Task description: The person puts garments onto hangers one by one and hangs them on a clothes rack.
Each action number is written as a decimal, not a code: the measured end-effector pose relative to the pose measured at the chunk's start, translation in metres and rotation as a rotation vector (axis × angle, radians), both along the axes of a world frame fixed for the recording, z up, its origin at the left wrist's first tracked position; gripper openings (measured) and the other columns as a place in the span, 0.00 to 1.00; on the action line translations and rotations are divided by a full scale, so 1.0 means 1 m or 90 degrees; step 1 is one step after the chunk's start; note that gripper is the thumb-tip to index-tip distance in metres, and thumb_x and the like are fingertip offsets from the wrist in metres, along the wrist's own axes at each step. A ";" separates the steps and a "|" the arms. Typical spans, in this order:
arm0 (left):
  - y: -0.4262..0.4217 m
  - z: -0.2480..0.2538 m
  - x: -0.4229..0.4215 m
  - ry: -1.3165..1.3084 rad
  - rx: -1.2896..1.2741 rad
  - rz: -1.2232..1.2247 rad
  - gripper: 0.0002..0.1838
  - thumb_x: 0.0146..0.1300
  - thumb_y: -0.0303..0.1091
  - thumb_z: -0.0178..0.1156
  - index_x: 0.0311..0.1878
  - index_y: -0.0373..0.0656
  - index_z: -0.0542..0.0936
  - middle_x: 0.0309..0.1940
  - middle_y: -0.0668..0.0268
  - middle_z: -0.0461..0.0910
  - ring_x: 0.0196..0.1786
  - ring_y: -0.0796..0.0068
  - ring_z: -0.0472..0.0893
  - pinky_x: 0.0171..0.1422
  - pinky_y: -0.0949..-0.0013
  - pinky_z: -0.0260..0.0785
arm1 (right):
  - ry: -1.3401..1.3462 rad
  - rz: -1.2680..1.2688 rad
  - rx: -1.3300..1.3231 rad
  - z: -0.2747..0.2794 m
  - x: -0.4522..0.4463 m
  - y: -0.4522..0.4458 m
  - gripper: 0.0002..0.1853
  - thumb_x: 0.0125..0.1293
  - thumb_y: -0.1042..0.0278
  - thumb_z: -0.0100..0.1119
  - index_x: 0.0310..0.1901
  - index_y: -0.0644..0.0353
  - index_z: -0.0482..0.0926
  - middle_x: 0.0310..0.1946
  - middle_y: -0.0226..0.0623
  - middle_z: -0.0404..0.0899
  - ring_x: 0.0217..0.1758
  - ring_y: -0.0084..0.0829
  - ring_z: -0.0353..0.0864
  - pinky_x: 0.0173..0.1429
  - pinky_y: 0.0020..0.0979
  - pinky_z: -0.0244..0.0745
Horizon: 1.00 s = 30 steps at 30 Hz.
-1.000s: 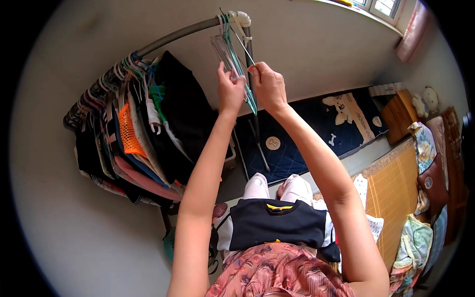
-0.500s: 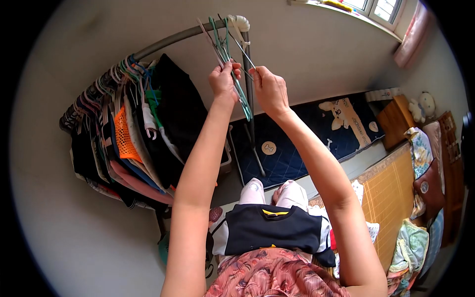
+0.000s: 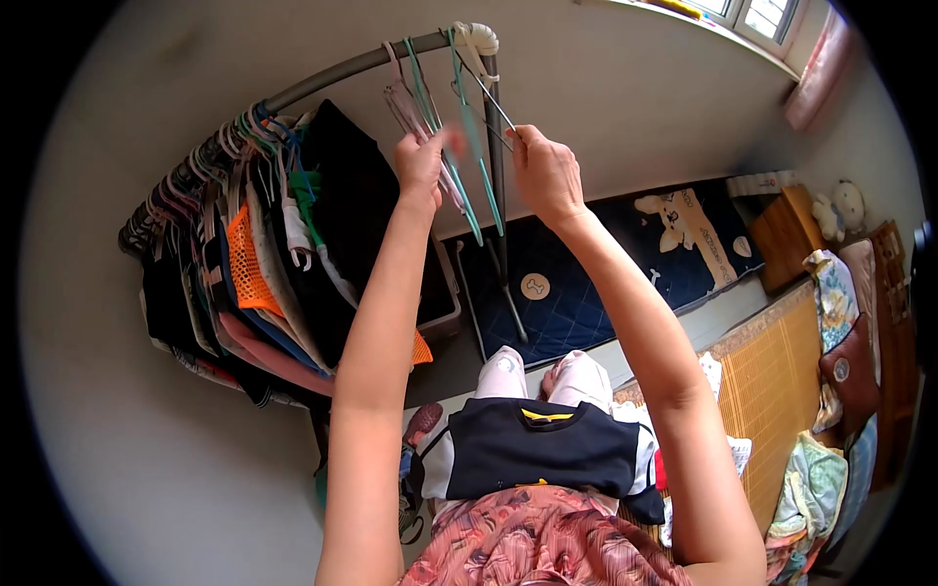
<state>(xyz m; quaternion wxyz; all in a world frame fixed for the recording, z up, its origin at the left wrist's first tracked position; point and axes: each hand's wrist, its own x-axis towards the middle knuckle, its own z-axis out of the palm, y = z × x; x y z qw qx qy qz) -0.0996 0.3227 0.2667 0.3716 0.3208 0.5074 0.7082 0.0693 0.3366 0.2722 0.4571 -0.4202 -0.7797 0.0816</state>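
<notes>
Several thin hangers hang near the right end of a grey metal rail (image 3: 342, 76). My left hand (image 3: 420, 171) is at the pinkish-white hangers (image 3: 403, 103), its thumb on the near side. Its fingertips are smeared by motion, so I cannot tell how firmly they close. Green hangers (image 3: 469, 122) hang just right of it, spread apart. My right hand (image 3: 547, 176) is closed on the end of a dark wire hanger (image 3: 489, 93), which slants up to the rail's corner. A dark sweatshirt (image 3: 537, 451) with white sleeves lies across my lap.
Many clothes (image 3: 264, 283) hang packed along the left of the rail. A rack post (image 3: 500, 195) stands behind the hangers. Below lies a navy quilted mat (image 3: 586, 273) with a dog print. To the right are a bamboo mat (image 3: 767, 381), folded cloths (image 3: 811, 479) and a plush toy (image 3: 840, 208).
The bunched hangers have spread apart along the rail. My left hand has shifted left with the pinkish ones, while my right hand has moved slightly right, still holding the dark hanger.
</notes>
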 end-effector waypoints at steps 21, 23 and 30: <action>0.028 0.021 0.039 0.036 0.041 0.065 0.13 0.74 0.30 0.39 0.50 0.34 0.72 0.25 0.69 0.70 0.21 0.84 0.66 0.20 0.78 0.58 | -0.003 0.018 -0.021 0.008 0.006 -0.001 0.10 0.68 0.66 0.52 0.47 0.57 0.80 0.23 0.43 0.80 0.31 0.45 0.82 0.37 0.40 0.74; 0.028 0.028 0.040 0.019 0.042 0.094 0.13 0.74 0.31 0.39 0.49 0.34 0.72 0.24 0.69 0.70 0.20 0.84 0.66 0.20 0.78 0.57 | 0.005 0.020 -0.003 0.005 0.005 0.000 0.10 0.68 0.67 0.52 0.47 0.58 0.80 0.23 0.43 0.80 0.30 0.45 0.81 0.36 0.40 0.74; 0.031 0.032 0.034 0.068 -0.045 0.050 0.13 0.73 0.27 0.40 0.48 0.30 0.72 0.28 0.64 0.76 0.23 0.81 0.73 0.22 0.77 0.66 | 0.043 0.007 0.033 0.005 0.007 -0.010 0.09 0.69 0.65 0.51 0.44 0.59 0.78 0.25 0.46 0.81 0.31 0.48 0.82 0.36 0.44 0.76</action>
